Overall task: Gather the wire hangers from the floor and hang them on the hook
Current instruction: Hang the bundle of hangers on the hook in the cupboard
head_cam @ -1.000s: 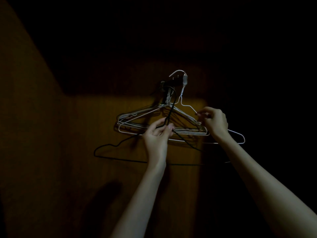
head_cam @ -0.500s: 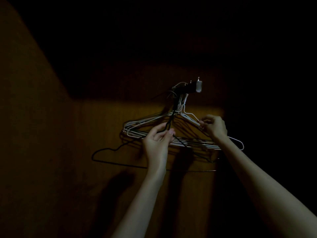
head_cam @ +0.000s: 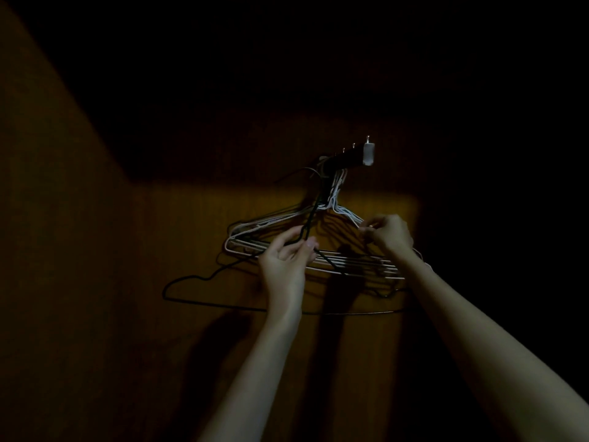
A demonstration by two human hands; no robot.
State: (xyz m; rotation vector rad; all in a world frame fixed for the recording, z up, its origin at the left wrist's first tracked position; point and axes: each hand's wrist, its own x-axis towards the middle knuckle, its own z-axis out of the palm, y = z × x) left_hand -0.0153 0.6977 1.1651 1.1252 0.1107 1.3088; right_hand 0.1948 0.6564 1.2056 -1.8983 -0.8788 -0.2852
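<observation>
A bunch of white wire hangers hangs from a dark hook rack fixed to a wooden wall, dimly lit. The left hand pinches the neck of a black wire hanger between thumb and fingers; its body sags lower and to the left of the white ones, and its top reaches up toward the rack. The right hand pinches the right shoulder wire of a white hanger, fingers curled round it.
</observation>
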